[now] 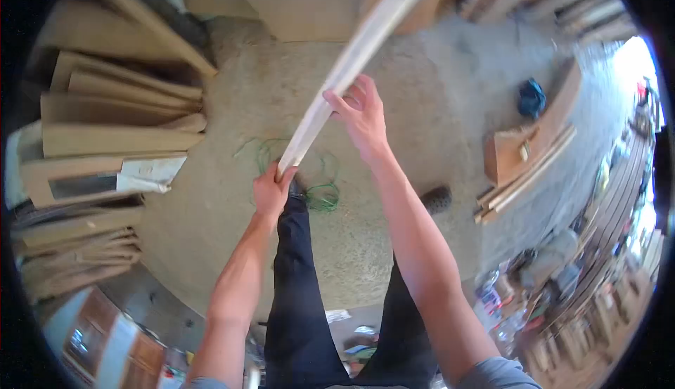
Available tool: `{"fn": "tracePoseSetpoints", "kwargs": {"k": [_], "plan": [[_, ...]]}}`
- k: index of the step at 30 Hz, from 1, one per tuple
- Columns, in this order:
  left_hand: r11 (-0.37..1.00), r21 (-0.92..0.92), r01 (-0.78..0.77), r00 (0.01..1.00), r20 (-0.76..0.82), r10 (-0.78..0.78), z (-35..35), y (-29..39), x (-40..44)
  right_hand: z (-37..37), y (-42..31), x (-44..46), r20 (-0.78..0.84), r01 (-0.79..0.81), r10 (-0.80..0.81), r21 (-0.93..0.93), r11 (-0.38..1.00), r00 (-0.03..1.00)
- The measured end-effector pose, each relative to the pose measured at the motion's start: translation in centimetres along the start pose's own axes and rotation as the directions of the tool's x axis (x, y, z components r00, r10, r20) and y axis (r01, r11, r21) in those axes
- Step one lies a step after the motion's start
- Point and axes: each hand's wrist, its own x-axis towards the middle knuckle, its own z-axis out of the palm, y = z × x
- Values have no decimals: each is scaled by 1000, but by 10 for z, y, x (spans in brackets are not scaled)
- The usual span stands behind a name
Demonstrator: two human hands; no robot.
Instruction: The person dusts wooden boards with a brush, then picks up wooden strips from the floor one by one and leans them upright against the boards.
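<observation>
A long, pale wooden strip (342,73) runs diagonally from its near end, low in the middle of the view, up past the top edge. My left hand (271,191) is closed around that near end, with the thumb along the edge. Further up, my right hand (364,118) grips the strip's right edge, the thumb on the near face and the fingers curled partly out of sight. Below the strip, a tangle of green cord (323,196) lies on the floor by my left shoe.
Cardboard sheets and flattened boxes (123,139) are stacked along the left. On the right lie a piece of brown board (510,153), several wooden strips (527,174) and a dark blue bundle (532,99). Cluttered timber pieces (590,326) fill the lower right. Concrete floor (267,73) lies between.
</observation>
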Motion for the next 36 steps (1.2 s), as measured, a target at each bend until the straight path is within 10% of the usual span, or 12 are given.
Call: {"fn": "tracePoseSetpoints", "kwargs": {"k": [2, 8, 11, 21, 27, 30, 34, 36], "plan": [[999, 10, -49, 996, -73, 49, -39, -32, 15, 57, 0, 11, 0, 113, -116, -228, 967, 993], [978, -22, -208, 917, -352, 187, -95, -108, 68, 199, 5, -5, 128, 189, -200, 90, 978, 971], [990, -138, 2, 939, -341, -50, -114, -125, 99, 255, 6, 8, 279, 464, -420, -111, 879, 863], [909, -397, 131, 930, -269, -252, -155, -151, 280, 430, -33, 161, 259, 628, -577, -425, 652, 775], [941, -337, 30, 950, -284, -132, -193, -126, 346, 472, -30, 233, 322, 573, -521, -690, 442, 790], [924, -366, -111, 937, -348, -25, -195, -137, 372, 468, -19, 259, 539, 554, -239, -556, 619, 808], [901, -386, 201, 979, 41, -200, -229, -121, 364, 454, 8, 256, 589, 620, -244, -603, 502, 771], [962, -252, 106, 983, -117, -139, -212, -134, 360, 426, 28, 250, 553, 578, -242, -582, 572, 797]]}}
